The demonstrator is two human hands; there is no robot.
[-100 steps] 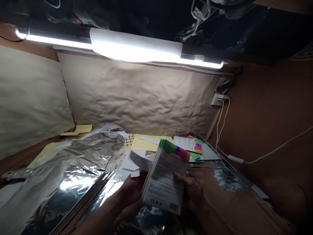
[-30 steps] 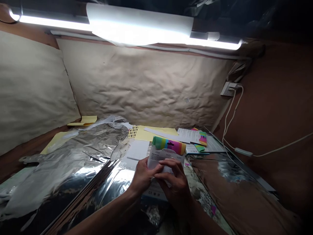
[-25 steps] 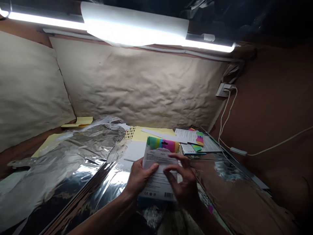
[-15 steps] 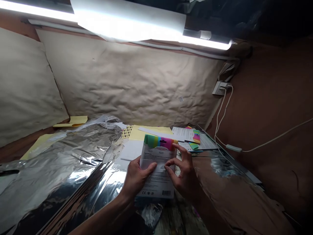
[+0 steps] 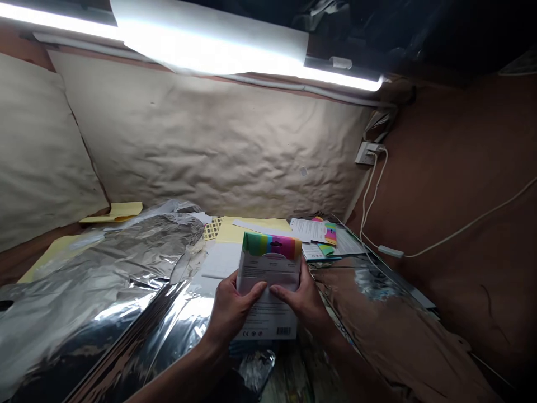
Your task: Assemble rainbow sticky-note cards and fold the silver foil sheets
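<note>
Left hand (image 5: 232,313), right hand (image 5: 300,296) closed in, gripping rainbow-topped retail box (image 5: 268,263).

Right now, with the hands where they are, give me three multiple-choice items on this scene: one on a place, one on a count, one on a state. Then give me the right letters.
1. Where does the yellow paper sheet lie relative to the white printed package?
A. Wrapped around it
B. Beyond it, farther from the person
C. Nearer the person than it

2. How many of the person's hands, the left hand and the right hand, touch the package?
A. None
B. One
C. Two

3. What state is the fluorescent tube light in?
A. Lit
B. Off
C. Held in a hand

1: B, the sheet shows past the package's top edge.
2: C, fingers of both hands lie on its face.
3: A, the tube glows bright white.
</note>
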